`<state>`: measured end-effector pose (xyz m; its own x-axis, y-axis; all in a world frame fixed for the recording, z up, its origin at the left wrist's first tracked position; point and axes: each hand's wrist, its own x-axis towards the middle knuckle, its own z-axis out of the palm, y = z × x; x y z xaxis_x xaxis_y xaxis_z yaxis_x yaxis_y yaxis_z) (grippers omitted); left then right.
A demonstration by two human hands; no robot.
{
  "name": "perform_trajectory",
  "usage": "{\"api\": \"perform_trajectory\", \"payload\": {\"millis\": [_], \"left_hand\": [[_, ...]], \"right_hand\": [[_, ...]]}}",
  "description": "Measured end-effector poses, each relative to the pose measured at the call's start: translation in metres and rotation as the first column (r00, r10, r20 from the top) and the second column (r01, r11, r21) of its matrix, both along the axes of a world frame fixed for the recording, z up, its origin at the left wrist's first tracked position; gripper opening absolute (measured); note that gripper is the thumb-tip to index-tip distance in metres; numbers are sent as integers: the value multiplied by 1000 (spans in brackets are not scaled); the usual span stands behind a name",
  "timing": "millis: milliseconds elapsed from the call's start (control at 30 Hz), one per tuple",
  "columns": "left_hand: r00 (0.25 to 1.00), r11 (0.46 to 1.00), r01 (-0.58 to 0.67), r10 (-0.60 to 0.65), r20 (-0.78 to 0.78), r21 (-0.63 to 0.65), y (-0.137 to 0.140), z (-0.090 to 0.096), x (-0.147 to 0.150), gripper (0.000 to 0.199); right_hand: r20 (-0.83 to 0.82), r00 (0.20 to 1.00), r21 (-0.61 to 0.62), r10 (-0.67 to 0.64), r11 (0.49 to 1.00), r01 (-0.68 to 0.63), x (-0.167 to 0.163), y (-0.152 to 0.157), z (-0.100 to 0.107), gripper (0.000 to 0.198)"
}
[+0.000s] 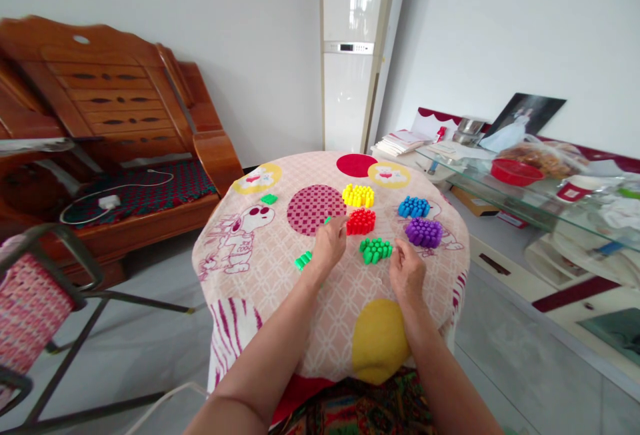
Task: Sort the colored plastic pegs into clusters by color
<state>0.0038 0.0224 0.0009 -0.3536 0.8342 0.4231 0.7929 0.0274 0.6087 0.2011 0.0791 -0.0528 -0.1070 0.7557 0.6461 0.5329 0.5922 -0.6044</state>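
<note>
Bunches of small plastic pegs stand grouped by colour on the cloth. My left hand [331, 246] has its fingers bent together just left of the red pegs [361, 222]; what they hold, if anything, is hidden. A bit of green [327, 220] shows beyond its knuckles. Close by the right side of the green pegs [376, 250] is my right hand [407, 268], fingers curled closed, their contents not visible. Below my left wrist's outer side lies a flat green piece [303, 260], and another green piece [269, 199] is farther off at left.
Yellow pegs [358, 196] stand behind the red ones, with blue pegs [414, 206] and purple pegs [424, 232] at right. The round table wears a patterned tablecloth [280, 288]. A wooden bench [125, 115] is at left, a glass-topped cabinet [565, 202] at right.
</note>
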Motion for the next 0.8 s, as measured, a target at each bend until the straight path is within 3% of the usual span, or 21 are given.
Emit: {"api": "perform_trajectory", "payload": {"millis": [133,267,400,533,700,800], "left_hand": [[989,988,-138,134,-63,-72,16,2,-29,35],[990,975,-118,102,-95,-186,22,-6,-39,22],[991,984,-128,122,-56,-123,13,-7,-42,18],[980,986,-162,166,106,-49,-2,5,-44,24],[961,998,-4,-15,276,68,-22,34,-13,16],[971,989,126,-138,197,70,-29,41,26,12]], "right_hand": [[1,1000,7,-3,1000,3,0,0,1,38],[-17,1000,13,-17,1000,17,-1,-2,3,38],[-28,999,8,-17,1000,17,-1,-2,3,38],[-37,999,-7,-13,1000,12,0,-1,3,37],[-46,999,-19,-12,1000,11,0,-2,5,37],[-63,998,-30,-22,999,20,0,-3,6,37]]}}
